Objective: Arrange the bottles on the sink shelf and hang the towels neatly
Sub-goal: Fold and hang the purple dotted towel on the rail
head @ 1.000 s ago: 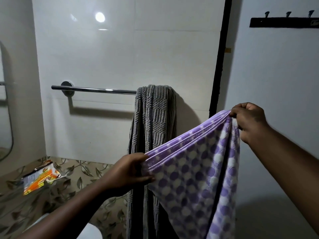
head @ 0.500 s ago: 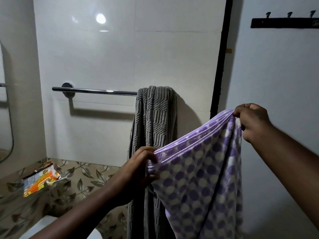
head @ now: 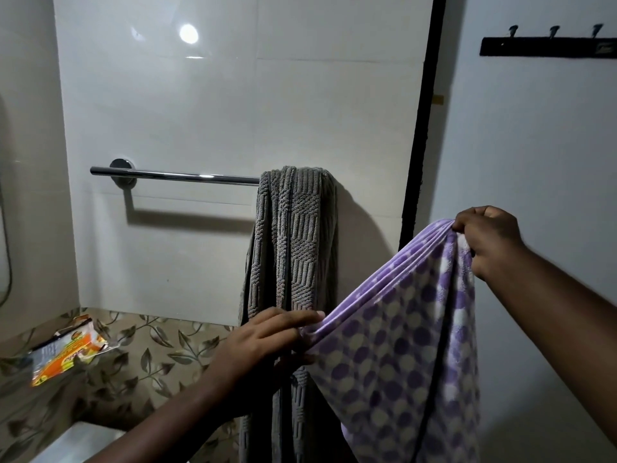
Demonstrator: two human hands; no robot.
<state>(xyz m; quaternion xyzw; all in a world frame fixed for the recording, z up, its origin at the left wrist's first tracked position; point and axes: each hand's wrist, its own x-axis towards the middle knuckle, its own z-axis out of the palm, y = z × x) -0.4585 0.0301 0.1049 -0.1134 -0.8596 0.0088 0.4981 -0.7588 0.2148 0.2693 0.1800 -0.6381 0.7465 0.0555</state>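
A purple towel with pale dots (head: 400,345) hangs folded between my hands in front of the wall. My right hand (head: 487,240) grips its bunched upper corner, held high at the right. My left hand (head: 270,342) pinches the folded edge lower down at the middle, fingers stretched along the cloth. A grey textured towel (head: 293,248) hangs over the right end of a chrome towel bar (head: 173,176) on the white tiled wall, just behind my left hand. No bottles or sink shelf are in view.
A black hook rail (head: 547,46) with three hooks is mounted high on the right wall. An orange packet (head: 66,357) lies on a leaf-patterned ledge at the lower left. A mirror edge (head: 5,248) shows at the far left. A white fixture (head: 76,442) sits at the bottom left.
My left hand has shifted its grip on the purple towel's folded edge, fingers now stretched along it. My right hand has stayed about where it was, still holding its corner.
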